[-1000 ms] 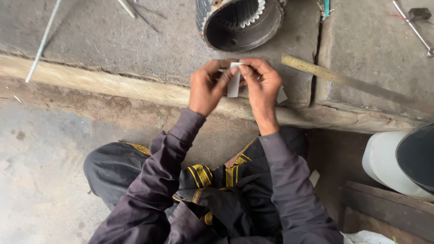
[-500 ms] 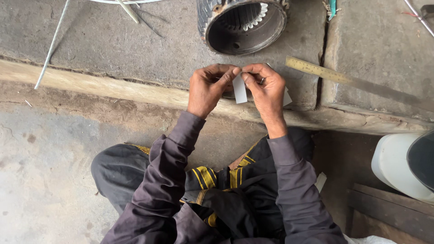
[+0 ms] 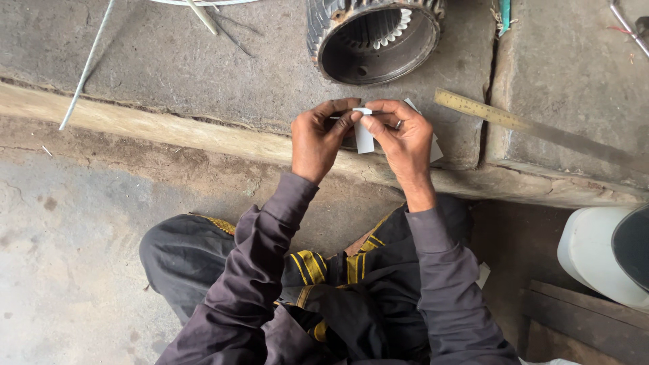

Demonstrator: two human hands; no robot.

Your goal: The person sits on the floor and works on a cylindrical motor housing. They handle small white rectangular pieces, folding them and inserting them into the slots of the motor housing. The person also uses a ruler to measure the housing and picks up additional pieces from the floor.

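Just above the middle of the frame, the left hand (image 3: 323, 138) and the right hand (image 3: 404, 138) meet over a concrete ledge (image 3: 203, 67), both pinching a small white paper strip (image 3: 364, 132) between them. The left fingers (image 3: 345, 122) close on the strip's upper edge from the left; the right fingers (image 3: 372, 125) close on it from the right, so the strip hangs down between the thumbs. Another pale paper piece (image 3: 435, 150) shows behind the right hand. Directly above the hands, at the top centre, lies a dark motor stator housing (image 3: 372, 37) on its side, its open bore facing the camera. To the right, a metal ruler (image 3: 527, 125) lies slanted across a crack in the ledge. A white container (image 3: 595, 253) stands at the lower right.
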